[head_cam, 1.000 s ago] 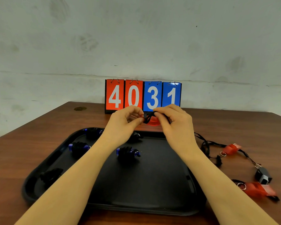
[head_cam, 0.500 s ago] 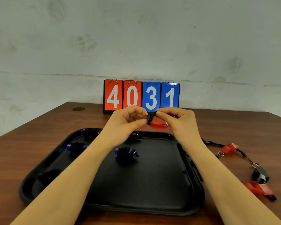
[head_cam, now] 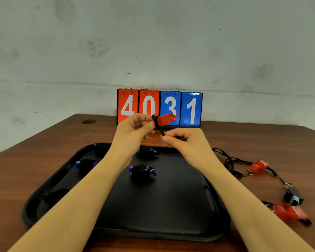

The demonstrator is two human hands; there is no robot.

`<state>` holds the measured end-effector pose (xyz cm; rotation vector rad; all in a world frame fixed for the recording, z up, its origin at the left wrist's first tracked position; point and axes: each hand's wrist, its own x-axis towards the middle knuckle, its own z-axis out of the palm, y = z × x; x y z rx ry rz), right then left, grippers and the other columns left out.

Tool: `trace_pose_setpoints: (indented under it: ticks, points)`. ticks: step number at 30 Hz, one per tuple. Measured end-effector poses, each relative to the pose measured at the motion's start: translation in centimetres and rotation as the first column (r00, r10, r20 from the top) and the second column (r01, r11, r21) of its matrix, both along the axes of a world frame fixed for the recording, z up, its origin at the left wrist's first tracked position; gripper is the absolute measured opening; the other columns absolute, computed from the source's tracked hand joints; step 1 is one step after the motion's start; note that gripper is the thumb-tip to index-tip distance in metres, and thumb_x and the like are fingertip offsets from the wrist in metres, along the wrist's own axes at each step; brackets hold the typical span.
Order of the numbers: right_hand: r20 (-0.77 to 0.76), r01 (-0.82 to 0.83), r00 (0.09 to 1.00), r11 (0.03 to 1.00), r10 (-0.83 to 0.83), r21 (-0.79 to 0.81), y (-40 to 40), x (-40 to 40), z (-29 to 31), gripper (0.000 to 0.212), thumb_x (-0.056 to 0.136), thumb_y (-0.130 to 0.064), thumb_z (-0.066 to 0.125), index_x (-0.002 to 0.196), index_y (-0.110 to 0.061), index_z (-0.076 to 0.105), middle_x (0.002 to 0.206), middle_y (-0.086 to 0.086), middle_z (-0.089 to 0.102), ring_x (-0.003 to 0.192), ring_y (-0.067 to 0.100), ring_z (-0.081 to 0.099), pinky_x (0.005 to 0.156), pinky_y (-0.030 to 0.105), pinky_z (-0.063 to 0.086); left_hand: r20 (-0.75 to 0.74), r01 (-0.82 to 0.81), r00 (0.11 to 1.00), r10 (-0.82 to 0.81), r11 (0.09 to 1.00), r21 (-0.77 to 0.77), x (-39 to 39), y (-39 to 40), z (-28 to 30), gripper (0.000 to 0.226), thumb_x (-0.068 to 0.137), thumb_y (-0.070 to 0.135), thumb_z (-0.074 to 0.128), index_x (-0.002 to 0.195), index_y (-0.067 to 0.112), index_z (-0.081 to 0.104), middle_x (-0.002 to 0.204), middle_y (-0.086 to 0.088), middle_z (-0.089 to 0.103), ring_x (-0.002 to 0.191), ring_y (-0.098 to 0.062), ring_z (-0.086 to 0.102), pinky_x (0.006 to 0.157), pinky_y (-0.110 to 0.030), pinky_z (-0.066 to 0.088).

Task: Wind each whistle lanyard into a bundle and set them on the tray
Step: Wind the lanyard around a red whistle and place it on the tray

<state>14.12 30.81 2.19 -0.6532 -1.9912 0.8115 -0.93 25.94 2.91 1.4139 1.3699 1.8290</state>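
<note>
Both forearms bare, no sleeves; left hand (head_cam: pixel 135 131) & right hand (head_cam: pixel 184 140) ungloved (no rings/watch seen).

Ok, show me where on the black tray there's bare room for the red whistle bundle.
The black plastic tray is bare across its near half and right side, between the blue-ended black bundle and the right rim. The far-left part is crowded: black wound bundles sit at and.

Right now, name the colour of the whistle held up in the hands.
Red whistle, black lanyard; the head view shows it.
</note>
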Motion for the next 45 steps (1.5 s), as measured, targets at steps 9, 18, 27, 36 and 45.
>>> trace_pose_setpoints:
  ticks: [9,18,27,36,45]
  points:
    - [0.095,-0.073,0.993,0.996,0.068,0.043,-0.8,0.0,0.4,0.010,0.086,-0.021,0.064,0.079,-0.025,0.070,0.071,-0.009,0.067,0.079,0.001,0.062,0.076,0.013,0.044,-0.157,-0.193,0.969,0.189,0.981,-0.008,-0.5,0.5,-0.2,0.011,0.088,0.011,0.058,0.090,0.022,0.057,0.078,0.005,0.062,0.070,-0.002,0.060,0.061,-0.006,0.047]
    - [0.005,0.157,0.982,0.824,-0.191,0.544,-0.4,-0.6,-0.3,0.017,0.090,-0.021,0.055,0.094,-0.010,0.068,0.094,-0.002,0.061,0.087,0.009,0.057,0.079,0.023,0.049,-0.339,-0.260,0.907,0.252,0.965,0.022,-0.7,0.7,-0.4,0.010,0.090,0.010,0.055,0.096,0.019,0.054,0.084,0.004,0.061,0.072,-0.007,0.062,0.058,0.001,0.042]
    - [-0.061,0.263,0.952,0.696,-0.301,0.668,0.4,-0.3,-0.7,0.030,0.092,-0.024,0.043,0.098,-0.007,0.067,0.093,0.005,0.066,0.076,0.019,0.064,0.064,0.034,0.055,-0.526,-0.198,0.831,0.184,0.980,0.030,-0.5,0.3,-0.5,0.012,0.089,0.012,0.057,0.095,0.023,0.058,0.084,0.013,0.057,0.079,-0.005,0.058,0.066,-0.008,0.043]
    - [-0.134,0.338,0.941,0.863,-0.310,0.375,1.0,0.3,-0.4,0.014,0.087,-0.015,0.063,0.097,-0.013,0.071,0.086,-0.008,0.063,0.085,0.006,0.060,0.080,0.022,0.051,-0.602,-0.086,0.796,0.064,0.996,-0.008,-0.1,-0.2,-0.4,0.014,0.088,0.011,0.058,0.095,0.023,0.059,0.083,0.019,0.056,0.080,0.007,0.054,0.073,0.003,0.038]
    - [-0.208,0.244,0.950,0.969,-0.232,0.031,1.4,1.2,0.4,0.008,0.081,-0.014,0.069,0.085,-0.020,0.073,0.080,-0.014,0.068,0.078,-0.005,0.061,0.072,0.006,0.046,-0.532,0.038,0.844,-0.062,0.998,-0.057,0.2,-0.6,-0.2,0.018,0.086,0.010,0.061,0.090,0.027,0.061,0.085,0.014,0.063,0.080,0.006,0.060,0.073,-0.003,0.045]
